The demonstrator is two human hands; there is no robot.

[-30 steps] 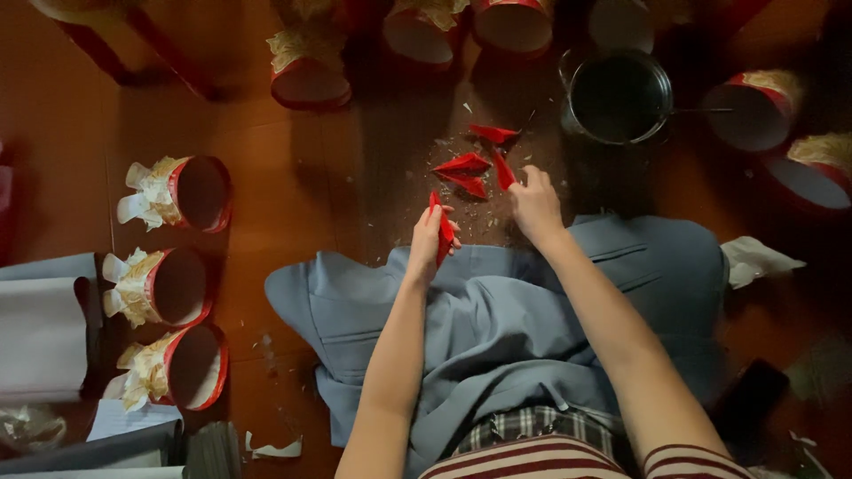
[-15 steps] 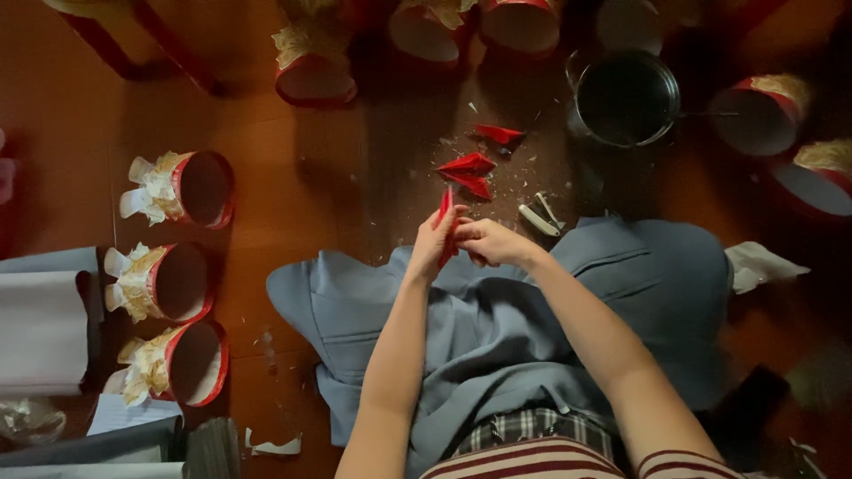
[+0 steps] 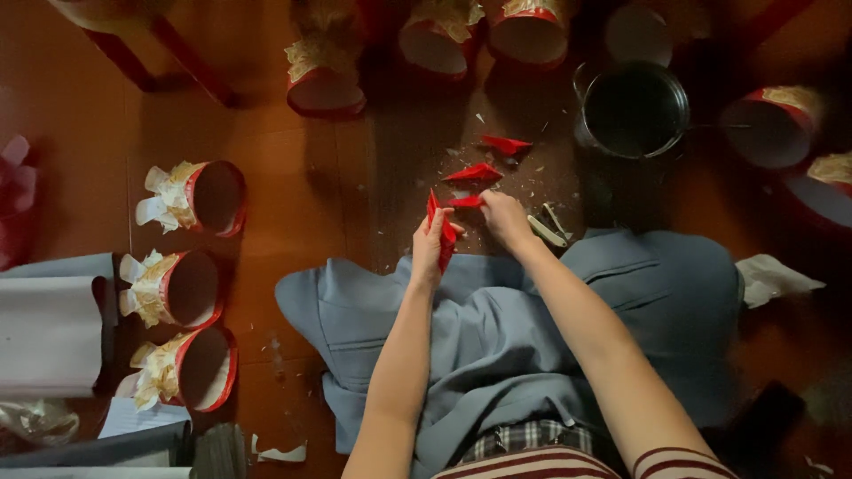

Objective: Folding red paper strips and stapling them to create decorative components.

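Red paper piece (image 3: 441,232) stands pinched upright in the left hand (image 3: 429,251), above the grey cloth's (image 3: 497,346) far edge; the right hand (image 3: 502,218) pinches another red scrap (image 3: 465,201) on the wooden floor (image 3: 293,213). Folding seems underway; next calls for a firm crease.

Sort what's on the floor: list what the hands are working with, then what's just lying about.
In use:
left hand, folded red paper strip
right hand, red paper piece
red folded pieces

Lying about:
metal pot
red-rimmed paper drums
grey paper roll
crumpled white paper
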